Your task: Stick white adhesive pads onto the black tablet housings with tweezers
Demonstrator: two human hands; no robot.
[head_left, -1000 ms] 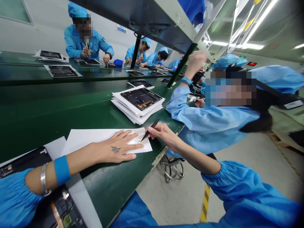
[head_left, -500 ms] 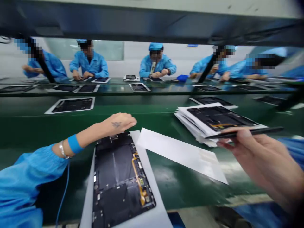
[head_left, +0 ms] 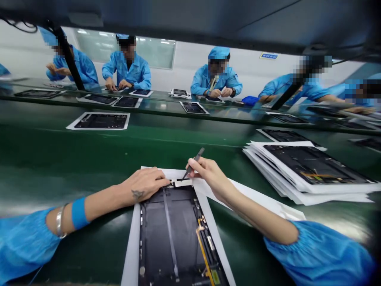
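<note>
beyond the green tabletop [head_left: 89, 155], people in blue sit working. an opened tablet [head_left: 184, 222] lies on white paper [head_left: 131, 250] before the wearer. the right hand [head_left: 210, 174] grips dark tweezers [head_left: 195, 161], tip at a white strip [head_left: 184, 183] along the tablet's far edge. the left hand [head_left: 144, 184] touches that edge, fingers bent; whether it pinches anything, i cannot tell.

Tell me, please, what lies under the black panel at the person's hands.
White paper lies under the black panel, showing along both sides; whatever the panel's middle covers cannot be seen.
</note>
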